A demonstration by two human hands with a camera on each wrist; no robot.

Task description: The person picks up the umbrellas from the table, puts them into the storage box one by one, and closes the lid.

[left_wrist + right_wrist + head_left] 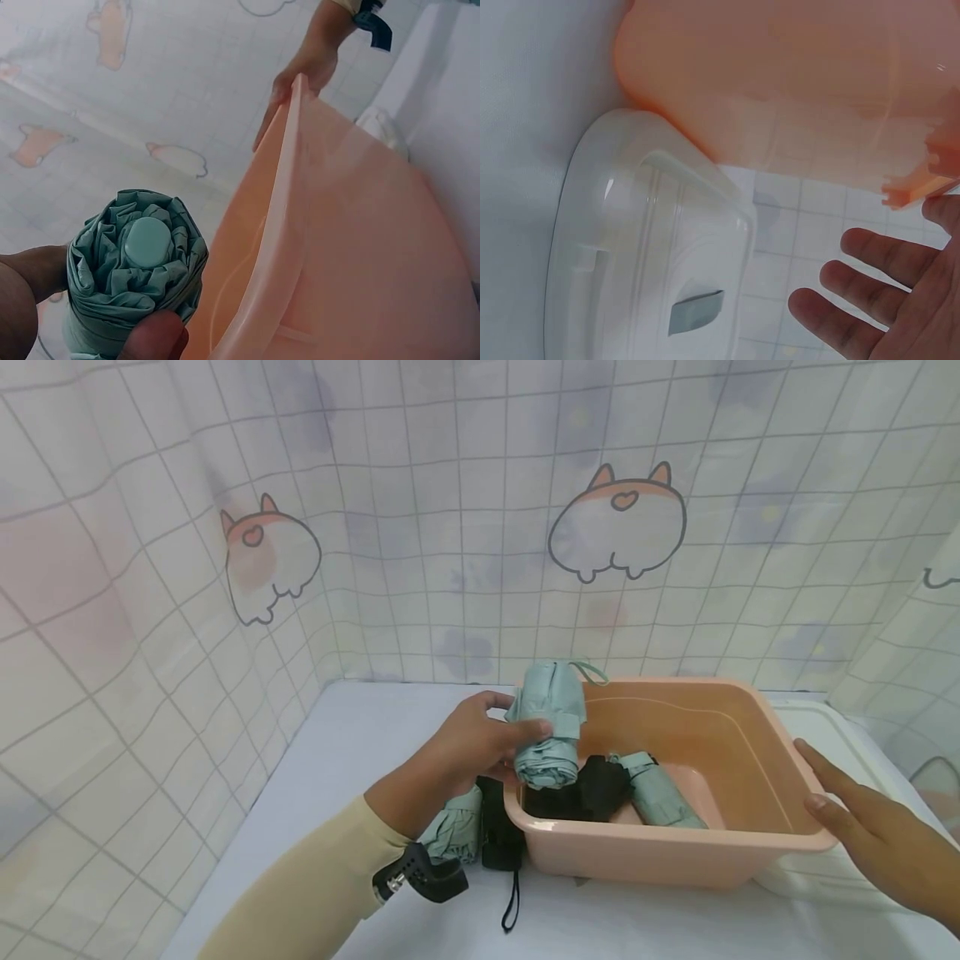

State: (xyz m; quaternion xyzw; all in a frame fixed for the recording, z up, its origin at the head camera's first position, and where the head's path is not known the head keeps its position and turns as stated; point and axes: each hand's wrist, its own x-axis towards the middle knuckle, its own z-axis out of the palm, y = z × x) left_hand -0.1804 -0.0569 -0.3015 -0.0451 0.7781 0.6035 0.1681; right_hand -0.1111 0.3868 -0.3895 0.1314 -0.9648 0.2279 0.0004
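A: State the condition of the left hand (480,739).
B: Its fingers and thumb curl round the rolled green umbrella (551,710). The umbrella is nearly upright in that grasp, at the left end of the peach bin (660,857); its cord loop (592,672) projects above and right of the fingers.
A: What does the left wrist view add?
B: The round end cap (148,242), facing the camera just beyond the thumb. The head view does not resolve it.
A: And the right hand (873,822)?
B: Fingers straight, at the bin's right rim. The right wrist view shows three spread apart, and, beside them, the white lid (626,300) with its grey latch (697,312). Only this view shows the latch.
A: What does only the head view show?
B: Black fabric (603,789) and a second green umbrella (663,793) inside the bin, right of and below the left fingers. Near the left wrist, outside the bin, lie a green bundle (459,828) and a black bundle (501,842).
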